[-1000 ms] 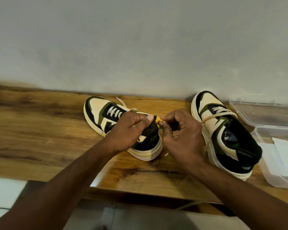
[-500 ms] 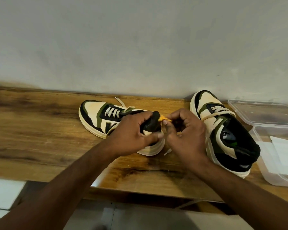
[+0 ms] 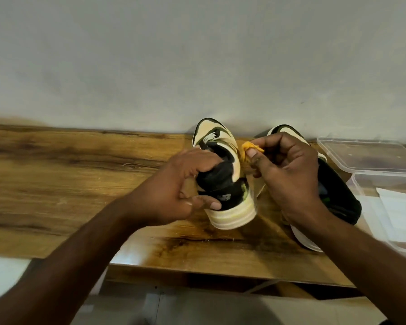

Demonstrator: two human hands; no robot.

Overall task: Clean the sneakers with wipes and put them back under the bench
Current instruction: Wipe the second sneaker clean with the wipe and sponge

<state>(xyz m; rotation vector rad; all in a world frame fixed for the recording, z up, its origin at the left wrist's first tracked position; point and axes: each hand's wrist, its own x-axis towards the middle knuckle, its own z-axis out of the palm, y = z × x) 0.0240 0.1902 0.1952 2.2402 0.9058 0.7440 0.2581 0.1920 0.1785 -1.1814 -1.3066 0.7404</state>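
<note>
Two cream, green and black sneakers stand on the wooden bench [image 3: 68, 184]. My left hand [image 3: 181, 193] grips the left sneaker [image 3: 223, 181] at its black collar and heel, thumb on the heel; its toe points toward the wall. My right hand [image 3: 288, 174] pinches a small crumpled yellow-orange wipe [image 3: 249, 148] between thumb and fingers, right beside that sneaker's cream side. The second sneaker [image 3: 338, 195] lies behind my right hand and is partly hidden by it.
A clear plastic box [image 3: 394, 231] holding white wipes sits at the bench's right end, its clear lid [image 3: 370, 156] lying behind it by the wall. A grey wall rises right behind the bench. Tiled floor shows below the front edge.
My left hand has turned the left sneaker from lying sideways to toe toward the wall and shifted it right. My right hand with the wipe has risen beside its side.
</note>
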